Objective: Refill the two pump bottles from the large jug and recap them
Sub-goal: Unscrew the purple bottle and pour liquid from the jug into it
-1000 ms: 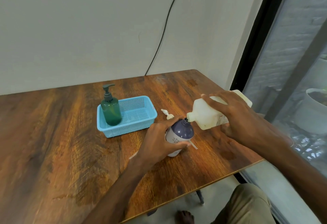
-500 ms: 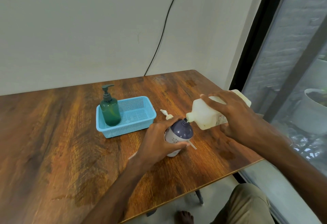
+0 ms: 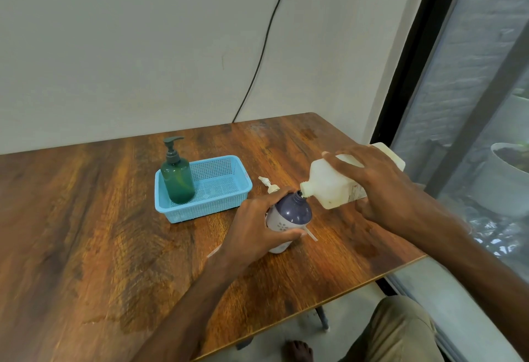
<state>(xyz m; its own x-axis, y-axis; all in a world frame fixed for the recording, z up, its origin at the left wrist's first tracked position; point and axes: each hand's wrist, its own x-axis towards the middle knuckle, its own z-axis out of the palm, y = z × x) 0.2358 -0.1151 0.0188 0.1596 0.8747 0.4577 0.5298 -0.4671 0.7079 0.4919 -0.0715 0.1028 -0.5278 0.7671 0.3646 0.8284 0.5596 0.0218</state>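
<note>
Label print on the white jug showed near the right hand but was too small to read; the purple bottle carried a pale flower motif, no legible text. Jug was tipped nearly horizontal, long axis running right-to-left, spout pointing left and down, touching the open neck of the purple bottle. Right hand was clamped over the jug's body from above. Left hand was wrapped closed around the purple bottle, which stood on the desk, tilted slightly. Its removed pump lay on the desk just behind the bottle. The capped green pump bottle stood upright in the left end of the blue basket.
</note>
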